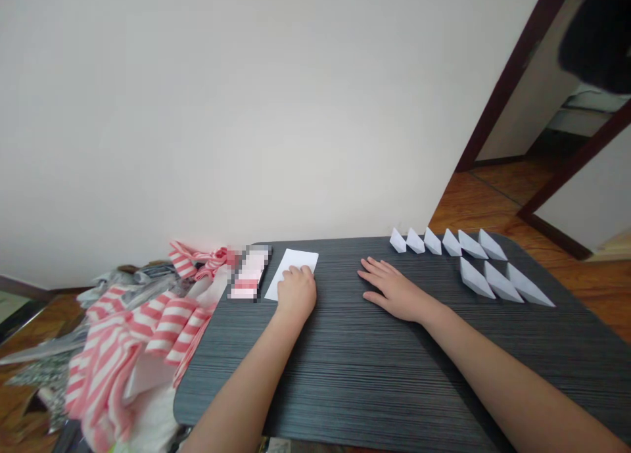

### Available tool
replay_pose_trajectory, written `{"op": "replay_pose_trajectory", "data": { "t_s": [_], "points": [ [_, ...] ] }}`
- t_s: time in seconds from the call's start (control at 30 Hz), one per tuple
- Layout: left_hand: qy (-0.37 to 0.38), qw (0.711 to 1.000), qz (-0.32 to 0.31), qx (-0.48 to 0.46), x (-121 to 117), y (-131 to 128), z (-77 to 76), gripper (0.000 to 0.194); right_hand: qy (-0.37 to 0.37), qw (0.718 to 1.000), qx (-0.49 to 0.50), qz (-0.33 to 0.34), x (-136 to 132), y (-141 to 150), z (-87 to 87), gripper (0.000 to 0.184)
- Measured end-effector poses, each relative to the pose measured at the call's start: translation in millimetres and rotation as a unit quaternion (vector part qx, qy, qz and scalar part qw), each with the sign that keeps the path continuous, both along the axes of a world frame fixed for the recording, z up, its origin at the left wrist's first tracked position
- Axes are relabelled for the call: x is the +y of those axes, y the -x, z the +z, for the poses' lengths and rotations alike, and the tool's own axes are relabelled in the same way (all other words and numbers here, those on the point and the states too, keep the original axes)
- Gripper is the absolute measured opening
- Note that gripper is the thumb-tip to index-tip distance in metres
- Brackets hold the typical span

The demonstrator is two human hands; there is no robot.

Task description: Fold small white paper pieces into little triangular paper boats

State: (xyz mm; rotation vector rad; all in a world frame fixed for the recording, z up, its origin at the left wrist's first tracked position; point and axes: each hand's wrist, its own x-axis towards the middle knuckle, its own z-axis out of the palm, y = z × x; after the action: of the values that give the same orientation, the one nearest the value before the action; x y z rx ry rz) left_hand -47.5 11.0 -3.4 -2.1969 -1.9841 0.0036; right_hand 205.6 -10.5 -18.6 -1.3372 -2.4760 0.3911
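My left hand rests on a small stack or sheet of white paper at the table's back left. Its fingers are curled down against the paper, and the fingertips are partly hidden. Flat on the dark tabletop lies my right hand, fingers spread and holding nothing. To its right stand folded white paper pieces in two rows, pointed like little boats: several in the back row and three in the front row.
The dark wood-grain table meets a white wall. Left of the paper lies a phone-like flat object, its screen blurred out. Pink-and-white striped cloth is heaped by the left edge. A doorway opens at right.
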Motion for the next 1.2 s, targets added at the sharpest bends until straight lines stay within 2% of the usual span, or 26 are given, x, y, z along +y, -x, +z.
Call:
{"op": "replay_pose_trajectory", "data": {
  "t_s": [0.2, 0.7, 0.93, 1.2],
  "points": [
    [-0.006, 0.999, -0.023, 0.024, 4, 4, -0.4, 0.028, -0.002, 1.0, -0.003, -0.001, 1, 0, -2.5, 0.057],
    [0.036, 0.999, -0.011, -0.009, 4, 14, 3.8, 0.036, -0.004, 1.0, -0.005, -0.003, 0, 0, -1.4, 0.056],
    [0.036, 0.999, -0.016, -0.019, 0, 14, 9.1, 0.05, 0.003, 1.0, 0.01, -0.002, 2, -1, -3.1, 0.056],
    [0.026, 0.999, -0.034, 0.008, 0, 4, 8.0, 0.035, 0.0, 1.0, -0.002, -0.004, 2, -1, -2.4, 0.057]
  ]
}}
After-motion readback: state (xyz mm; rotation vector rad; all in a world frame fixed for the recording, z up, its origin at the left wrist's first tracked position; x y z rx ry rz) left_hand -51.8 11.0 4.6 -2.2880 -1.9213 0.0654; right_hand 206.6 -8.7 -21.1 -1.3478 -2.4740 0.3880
